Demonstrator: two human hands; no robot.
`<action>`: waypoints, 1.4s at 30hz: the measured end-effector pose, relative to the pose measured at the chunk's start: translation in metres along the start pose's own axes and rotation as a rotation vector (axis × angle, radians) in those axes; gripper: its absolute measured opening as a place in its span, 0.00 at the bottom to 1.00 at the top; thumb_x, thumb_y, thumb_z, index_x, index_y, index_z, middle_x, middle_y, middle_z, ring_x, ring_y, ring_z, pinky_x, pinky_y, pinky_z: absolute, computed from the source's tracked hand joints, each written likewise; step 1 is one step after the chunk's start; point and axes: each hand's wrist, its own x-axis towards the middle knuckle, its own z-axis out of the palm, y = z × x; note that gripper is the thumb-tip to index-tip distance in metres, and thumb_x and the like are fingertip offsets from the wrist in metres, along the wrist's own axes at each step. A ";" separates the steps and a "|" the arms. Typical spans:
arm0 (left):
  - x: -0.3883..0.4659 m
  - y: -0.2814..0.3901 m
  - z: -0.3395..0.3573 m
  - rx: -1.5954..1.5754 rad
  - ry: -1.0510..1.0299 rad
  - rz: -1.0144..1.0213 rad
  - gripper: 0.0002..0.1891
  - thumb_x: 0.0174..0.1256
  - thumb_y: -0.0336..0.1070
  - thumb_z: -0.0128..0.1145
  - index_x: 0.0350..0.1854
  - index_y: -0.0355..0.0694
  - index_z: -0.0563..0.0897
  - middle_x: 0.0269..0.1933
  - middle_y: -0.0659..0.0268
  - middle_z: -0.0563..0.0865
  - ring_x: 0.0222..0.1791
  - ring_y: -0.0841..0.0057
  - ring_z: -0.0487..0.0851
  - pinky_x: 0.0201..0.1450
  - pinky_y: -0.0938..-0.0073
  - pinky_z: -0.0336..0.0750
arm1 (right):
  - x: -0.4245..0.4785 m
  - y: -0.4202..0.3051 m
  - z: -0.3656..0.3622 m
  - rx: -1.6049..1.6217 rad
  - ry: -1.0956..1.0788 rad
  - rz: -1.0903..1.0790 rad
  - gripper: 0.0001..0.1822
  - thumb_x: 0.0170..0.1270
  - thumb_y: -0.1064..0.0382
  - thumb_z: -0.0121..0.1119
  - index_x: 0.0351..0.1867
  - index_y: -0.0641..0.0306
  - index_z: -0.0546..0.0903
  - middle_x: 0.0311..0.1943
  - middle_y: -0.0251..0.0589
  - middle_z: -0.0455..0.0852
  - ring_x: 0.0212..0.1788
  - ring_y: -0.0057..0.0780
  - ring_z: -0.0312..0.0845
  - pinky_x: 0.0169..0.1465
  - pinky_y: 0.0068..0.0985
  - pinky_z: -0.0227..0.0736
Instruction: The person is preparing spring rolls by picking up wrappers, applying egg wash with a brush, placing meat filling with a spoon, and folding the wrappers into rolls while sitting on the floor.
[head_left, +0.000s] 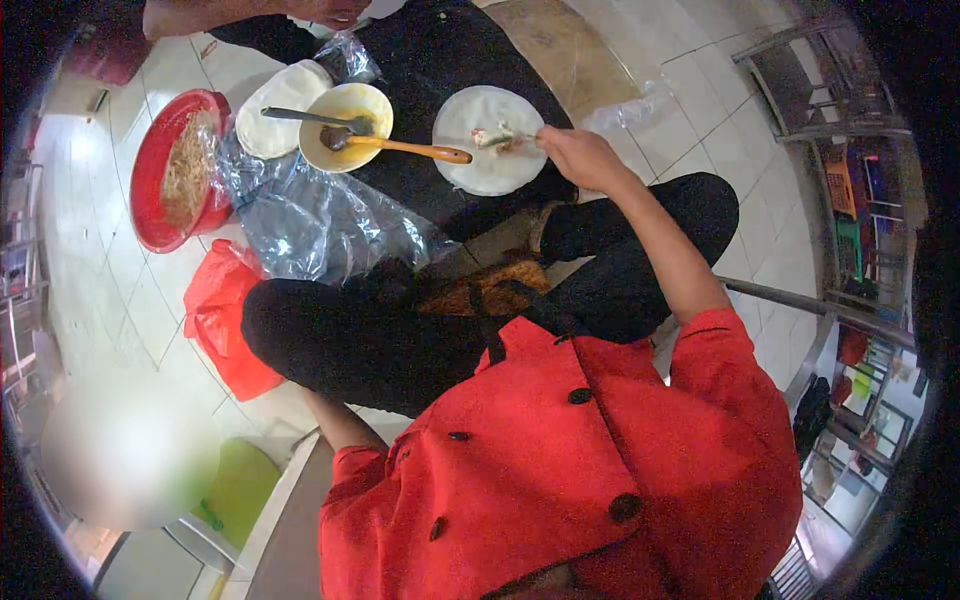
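Note:
My right hand (585, 156) grips the thin handle of a utensil, seemingly a spoon, at the right rim of a white round disc (487, 171). Whether the disc is a plate or a thin wrapper I cannot tell. A small heap of pale filling with red and green bits (493, 138) lies near its middle, at the utensil's far end. To the left, a cream bowl (309, 144) with yellow residue holds a wooden-handled utensil (420, 148) and a dark-handled one (304, 115). My left hand is out of view; its forearm (341, 421) passes behind my knee.
Beside the bowl lie round white sheets (277, 105) and clear plastic film (315, 217). A red basin (146, 217) of pale shredded food stands on the tiled floor, near a red plastic bag (225, 322). Another person's hand (326, 11) shows at the top. Black cloth-like material (442, 52) lies underneath.

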 end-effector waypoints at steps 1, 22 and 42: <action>0.002 -0.001 -0.005 -0.037 0.005 0.001 0.25 0.71 0.49 0.59 0.63 0.36 0.81 0.59 0.49 0.85 0.61 0.55 0.82 0.62 0.54 0.77 | 0.001 0.001 -0.002 0.020 -0.038 -0.044 0.15 0.76 0.52 0.49 0.50 0.59 0.78 0.39 0.55 0.89 0.46 0.60 0.85 0.49 0.55 0.77; -0.002 0.091 -0.019 -0.017 0.134 -0.004 0.19 0.81 0.43 0.53 0.58 0.31 0.84 0.56 0.58 0.87 0.56 0.72 0.82 0.62 0.68 0.76 | 0.034 0.011 0.016 0.081 0.343 -0.093 0.14 0.77 0.59 0.51 0.46 0.66 0.84 0.36 0.52 0.87 0.42 0.52 0.85 0.48 0.41 0.77; -0.072 0.169 -0.041 -0.151 0.122 0.003 0.17 0.81 0.40 0.54 0.59 0.31 0.83 0.51 0.61 0.88 0.51 0.77 0.84 0.56 0.75 0.78 | 0.086 -0.269 -0.080 0.174 0.120 -0.706 0.27 0.67 0.48 0.65 0.63 0.62 0.79 0.61 0.52 0.80 0.58 0.53 0.82 0.62 0.42 0.76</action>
